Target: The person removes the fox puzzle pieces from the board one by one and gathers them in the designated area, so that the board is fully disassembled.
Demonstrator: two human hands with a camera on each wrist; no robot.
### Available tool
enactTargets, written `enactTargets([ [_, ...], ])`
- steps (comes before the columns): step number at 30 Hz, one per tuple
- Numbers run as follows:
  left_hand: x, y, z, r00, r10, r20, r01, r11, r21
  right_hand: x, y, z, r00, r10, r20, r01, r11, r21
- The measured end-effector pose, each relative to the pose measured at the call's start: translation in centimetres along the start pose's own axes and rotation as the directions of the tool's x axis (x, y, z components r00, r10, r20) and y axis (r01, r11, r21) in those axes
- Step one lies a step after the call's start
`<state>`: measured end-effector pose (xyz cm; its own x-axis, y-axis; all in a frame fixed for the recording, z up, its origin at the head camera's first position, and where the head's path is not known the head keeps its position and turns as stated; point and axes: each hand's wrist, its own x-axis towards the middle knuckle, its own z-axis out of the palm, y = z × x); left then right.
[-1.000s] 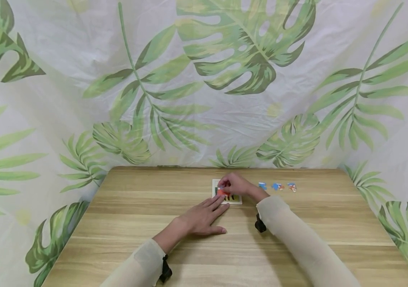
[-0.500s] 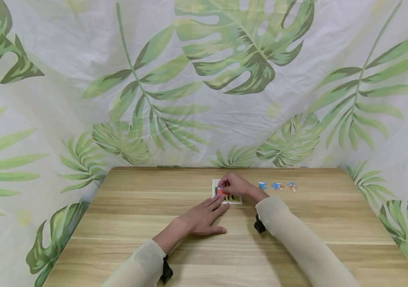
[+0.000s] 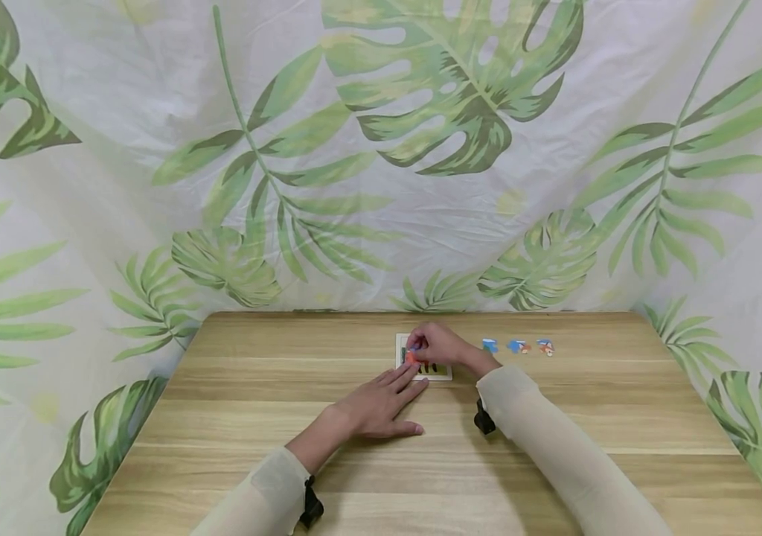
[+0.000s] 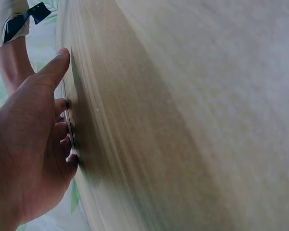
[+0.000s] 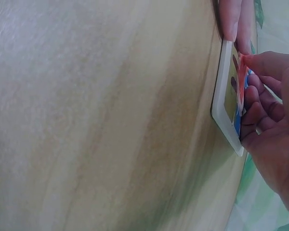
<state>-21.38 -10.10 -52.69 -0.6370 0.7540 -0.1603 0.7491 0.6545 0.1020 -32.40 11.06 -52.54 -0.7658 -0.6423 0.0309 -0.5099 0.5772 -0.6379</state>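
Note:
A small puzzle board [image 3: 446, 378] with a white rim lies on the table near the far edge. Over its picture, my right hand [image 3: 440, 344] pinches a red and blue puzzle piece [image 5: 241, 79] between thumb and fingers. In the right wrist view the piece stands tilted above the board; its far side is hidden by the fingers. My left hand [image 3: 377, 406] lies spread, its fingertips on the near left part of the board and its thumb held out to the side. The left wrist view shows that hand [image 4: 31, 139] from the thumb side.
To the right of the board, a blue and green puzzle piece [image 3: 490, 346], a blue piece with orange [image 3: 519, 347] and another multicoloured piece [image 3: 545, 348] lie in a row. A leaf-print cloth [image 3: 381, 223] hangs behind the wooden table [image 3: 254, 402].

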Motion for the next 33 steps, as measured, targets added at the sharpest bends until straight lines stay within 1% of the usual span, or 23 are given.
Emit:
enactTargets([
  [3, -0.07, 0.04, -0.07, 1.000, 0.001, 0.000, -0.001, 1.000, 0.001, 0.00, 0.01, -0.01, 1.000, 0.006, 0.000, -0.006, 0.999, 0.034],
  [8, -0.15, 0.08, -0.14, 1.000, -0.003, 0.007, 0.003, 1.000, 0.000, -0.06, 0.11, -0.03, 0.999, 0.039, 0.012, -0.040, 0.988, 0.150],
  [10, -0.16, 0.09, -0.14, 1.000, -0.007, 0.015, 0.007, 1.000, 0.000, -0.07, 0.22, 0.00, 0.999, 0.051, 0.014, -0.053, 0.982, 0.181],
  [16, -0.14, 0.09, -0.04, 1.000, -0.011, 0.017, 0.012, 1.000, -0.007, -0.17, 0.34, 0.03, 0.998, 0.068, 0.011, -0.069, 0.972, 0.226],
  [21, -0.19, 0.11, -0.03, 1.000, -0.005, 0.003, 0.005, 1.000, -0.012, -0.44, 0.03, -0.09, 0.996, 0.089, 0.009, -0.088, 0.955, 0.283],
  [28, -0.27, 0.17, -0.09, 1.000, 0.002, -0.012, -0.002, 1.000, -0.016, -0.74, -0.16, -0.11, 0.992, 0.128, -0.019, -0.113, 0.929, 0.352],
  [33, -0.24, 0.18, -0.01, 1.000, -0.008, 0.001, 0.008, 1.000, -0.020, -0.85, -0.04, -0.13, 0.988, 0.147, -0.046, -0.122, 0.929, 0.350],
])
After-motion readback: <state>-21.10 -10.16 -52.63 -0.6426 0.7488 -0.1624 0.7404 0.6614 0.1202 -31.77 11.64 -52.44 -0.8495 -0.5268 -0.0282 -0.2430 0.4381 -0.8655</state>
